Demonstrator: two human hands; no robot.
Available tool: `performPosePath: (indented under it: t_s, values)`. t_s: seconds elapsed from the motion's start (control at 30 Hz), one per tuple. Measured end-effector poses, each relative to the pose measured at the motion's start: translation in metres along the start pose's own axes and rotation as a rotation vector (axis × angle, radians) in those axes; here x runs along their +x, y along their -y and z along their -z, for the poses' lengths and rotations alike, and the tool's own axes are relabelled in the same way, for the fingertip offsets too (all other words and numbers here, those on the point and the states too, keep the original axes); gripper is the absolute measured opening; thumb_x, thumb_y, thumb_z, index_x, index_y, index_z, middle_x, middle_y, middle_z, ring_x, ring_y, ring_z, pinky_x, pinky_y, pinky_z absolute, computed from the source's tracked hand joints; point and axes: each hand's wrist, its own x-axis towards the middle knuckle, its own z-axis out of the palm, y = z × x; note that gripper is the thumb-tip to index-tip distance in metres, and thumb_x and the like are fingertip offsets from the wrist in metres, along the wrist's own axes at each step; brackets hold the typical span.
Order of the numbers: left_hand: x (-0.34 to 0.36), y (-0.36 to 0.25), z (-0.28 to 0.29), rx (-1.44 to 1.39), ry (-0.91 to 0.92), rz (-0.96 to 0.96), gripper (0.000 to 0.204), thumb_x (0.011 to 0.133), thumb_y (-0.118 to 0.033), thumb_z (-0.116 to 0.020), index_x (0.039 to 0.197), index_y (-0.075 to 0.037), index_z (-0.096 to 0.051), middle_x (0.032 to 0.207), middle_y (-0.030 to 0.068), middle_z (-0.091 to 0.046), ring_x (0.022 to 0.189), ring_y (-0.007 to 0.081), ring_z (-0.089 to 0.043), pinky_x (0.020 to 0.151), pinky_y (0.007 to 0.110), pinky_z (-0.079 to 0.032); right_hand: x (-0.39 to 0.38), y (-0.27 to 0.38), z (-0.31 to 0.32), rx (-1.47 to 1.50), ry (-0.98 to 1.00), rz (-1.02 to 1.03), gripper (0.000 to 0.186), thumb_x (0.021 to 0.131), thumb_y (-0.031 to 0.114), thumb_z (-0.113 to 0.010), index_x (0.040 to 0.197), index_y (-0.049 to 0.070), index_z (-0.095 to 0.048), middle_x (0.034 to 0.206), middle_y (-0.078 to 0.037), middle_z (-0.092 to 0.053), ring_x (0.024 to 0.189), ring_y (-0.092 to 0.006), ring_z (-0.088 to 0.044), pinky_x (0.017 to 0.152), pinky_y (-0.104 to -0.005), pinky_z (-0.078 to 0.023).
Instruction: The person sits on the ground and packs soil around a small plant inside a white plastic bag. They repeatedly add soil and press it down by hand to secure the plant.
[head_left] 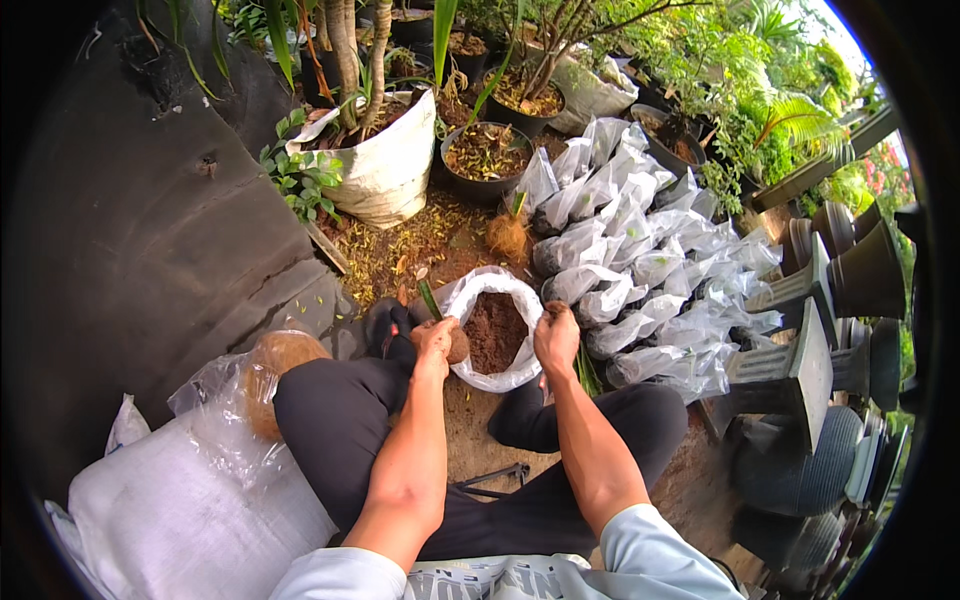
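Note:
My left hand (433, 345) grips a round brown husked seedling (458, 346) with a short green shoot (428, 298), beside the left rim of a white plastic bag (463, 292) filled with dark brown soil (495, 335). At the bag's right rim, my right hand (555, 340) is closed, its fingertips around something small and dark that I cannot make out. A similar husk with a green shoot (505, 233) lies on the leaf-strewn ground behind the bag.
Several white plastic plant bags (650, 270) crowd the right, beside stacked dark pots (860, 265). Potted plants (485, 165) and a white sack planter (375, 175) stand at the back. A dark sheet (130, 250) covers the left side, above white sacks (180, 500).

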Motion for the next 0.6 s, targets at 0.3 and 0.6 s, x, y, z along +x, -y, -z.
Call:
performPosePath:
  t_s: [0.3, 0.6]
  values:
    - [-0.009, -0.016, -0.004, 0.004, -0.194, -0.037, 0.027, 0.073, -0.008, -0.077, 0.092, 0.004, -0.062, 0.079, 0.0083, -0.061, 0.065, 0.0160, -0.055, 0.059, 0.033, -0.043, -0.056, -0.006, -0.057, 0.056, 0.550, -0.227, 0.022, 0.079, 0.015, -0.065, 0.096, 0.002, -0.069, 0.094, -0.022, -0.070, 0.094, -0.0356, -0.068, 0.085, -0.0417, -0.052]
    - [-0.029, -0.023, 0.006, 0.038, -0.177, -0.098, 0.020, 0.076, -0.006, -0.075, 0.085, -0.002, -0.057, 0.078, 0.0034, -0.059, 0.067, 0.0121, -0.054, 0.061, 0.028, -0.042, -0.017, 0.003, -0.086, 0.018, 0.506, 0.114, 0.060, 0.084, 0.026, -0.066, 0.138, 0.012, -0.044, 0.141, -0.027, -0.041, 0.129, -0.0441, -0.042, 0.108, -0.0469, -0.036]
